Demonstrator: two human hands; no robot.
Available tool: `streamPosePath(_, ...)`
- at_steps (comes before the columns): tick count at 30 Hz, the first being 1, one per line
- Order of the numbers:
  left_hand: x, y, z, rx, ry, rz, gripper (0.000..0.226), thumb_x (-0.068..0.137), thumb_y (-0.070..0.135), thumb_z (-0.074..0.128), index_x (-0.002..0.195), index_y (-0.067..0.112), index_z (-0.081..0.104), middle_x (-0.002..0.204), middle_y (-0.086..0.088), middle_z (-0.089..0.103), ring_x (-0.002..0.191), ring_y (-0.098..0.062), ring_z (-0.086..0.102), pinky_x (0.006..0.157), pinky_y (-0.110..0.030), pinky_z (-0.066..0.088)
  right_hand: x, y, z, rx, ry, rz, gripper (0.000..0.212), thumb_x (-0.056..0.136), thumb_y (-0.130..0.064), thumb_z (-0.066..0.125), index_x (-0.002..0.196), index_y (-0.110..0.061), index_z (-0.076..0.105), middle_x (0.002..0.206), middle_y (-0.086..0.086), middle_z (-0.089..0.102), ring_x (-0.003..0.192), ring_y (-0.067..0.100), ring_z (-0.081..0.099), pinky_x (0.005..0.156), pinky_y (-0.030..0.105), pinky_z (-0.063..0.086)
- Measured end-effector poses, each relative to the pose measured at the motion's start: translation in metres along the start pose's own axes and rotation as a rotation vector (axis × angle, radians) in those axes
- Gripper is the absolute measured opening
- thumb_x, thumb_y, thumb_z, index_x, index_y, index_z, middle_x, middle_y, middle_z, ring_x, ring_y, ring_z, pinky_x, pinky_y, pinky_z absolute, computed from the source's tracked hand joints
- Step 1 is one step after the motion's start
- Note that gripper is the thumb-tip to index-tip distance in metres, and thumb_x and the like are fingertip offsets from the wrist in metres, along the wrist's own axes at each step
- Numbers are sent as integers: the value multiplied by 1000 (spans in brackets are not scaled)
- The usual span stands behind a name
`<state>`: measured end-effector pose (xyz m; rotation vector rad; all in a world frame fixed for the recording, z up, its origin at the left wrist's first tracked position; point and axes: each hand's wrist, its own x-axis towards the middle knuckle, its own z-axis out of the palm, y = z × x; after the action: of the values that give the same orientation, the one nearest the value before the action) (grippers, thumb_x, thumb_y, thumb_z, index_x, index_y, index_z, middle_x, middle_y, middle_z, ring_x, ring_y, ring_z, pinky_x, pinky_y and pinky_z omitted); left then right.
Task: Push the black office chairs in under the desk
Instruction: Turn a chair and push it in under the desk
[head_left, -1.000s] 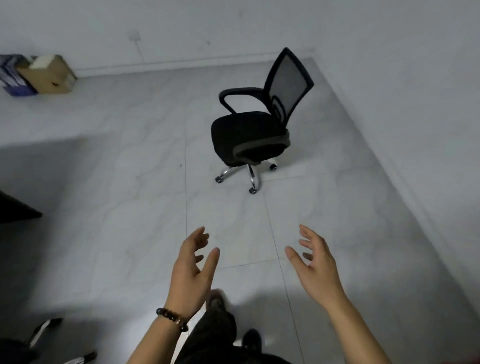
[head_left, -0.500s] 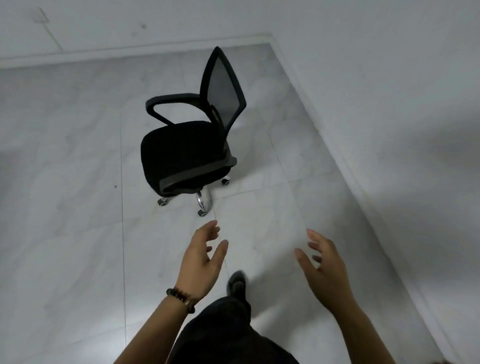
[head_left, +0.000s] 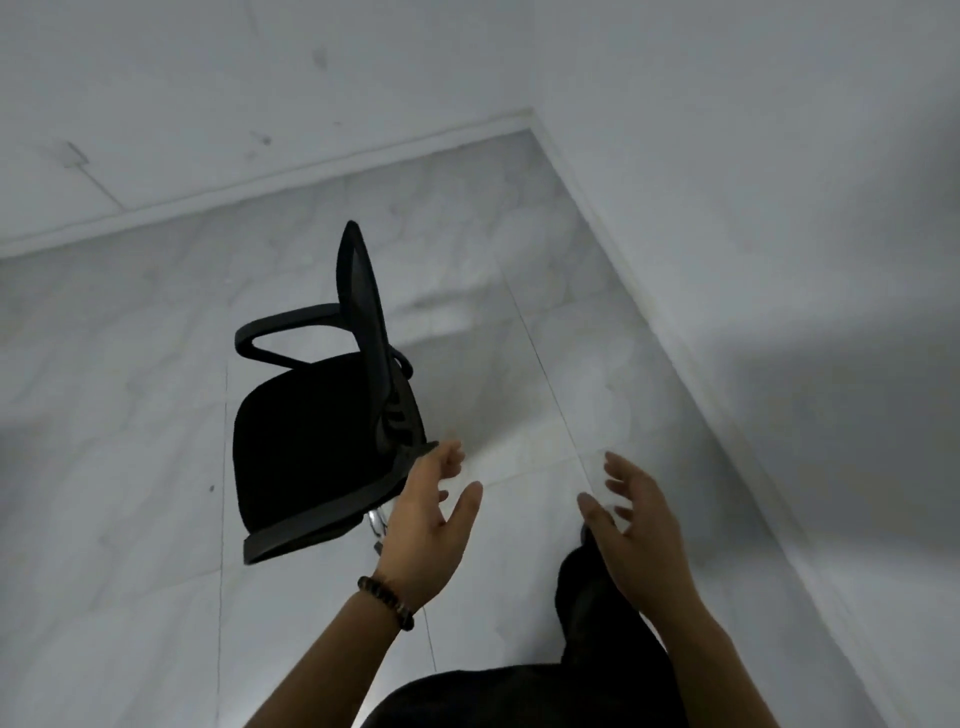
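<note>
A black office chair (head_left: 306, 441) with a mesh back and curved armrests stands on the pale tiled floor, seen from its side, the back edge-on. My left hand (head_left: 428, 525), with a bead bracelet on the wrist, is raised with fingers spread, just beside the near rear corner of the seat; whether it touches the chair is not clear. My right hand (head_left: 636, 525) hovers open to the right of the chair, well apart from it. No desk is in view.
White walls (head_left: 779, 208) meet in a corner behind and to the right of the chair, with a skirting board along the floor. My dark trouser leg (head_left: 597, 649) and shoe are below the hands. Open tiled floor (head_left: 104, 467) lies to the left.
I have walked closer to the chair, which now fills the middle of the view. Both hands have risen towards it, the left one reaching the seat's rear corner.
</note>
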<state>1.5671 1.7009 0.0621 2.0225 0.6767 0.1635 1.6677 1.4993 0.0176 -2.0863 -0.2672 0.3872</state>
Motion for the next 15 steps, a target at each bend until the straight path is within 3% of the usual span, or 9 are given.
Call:
streamPosePath(4,61,32,19,16,125,-121,43,91,25,60,131,27,43,125,12,52,116,-1,51,99,-26,46,122,-24,-19,-54,-224,-91,54,92,-36,63,141,-28,43,138,-7,49,118,5,51,100,35,48)
streamPosePath(10,142,72,11,-121,443,-241,43,90,17,61,130,20,47,123,8,54,114,1,52,89,-10,45,270,-99,-9,-160,-492,-306,56,91,-35,64,142,-22,44,135,-6,50,120,6,50,101,38,47)
streamPosePath(15,199,51,9,-234,664,-367,44,90,17,61,132,19,46,122,7,54,113,-3,54,89,-19,48,359,-134,47,-230,-708,-454,54,91,-37,63,140,-25,45,133,-11,49,119,3,50,99,35,47)
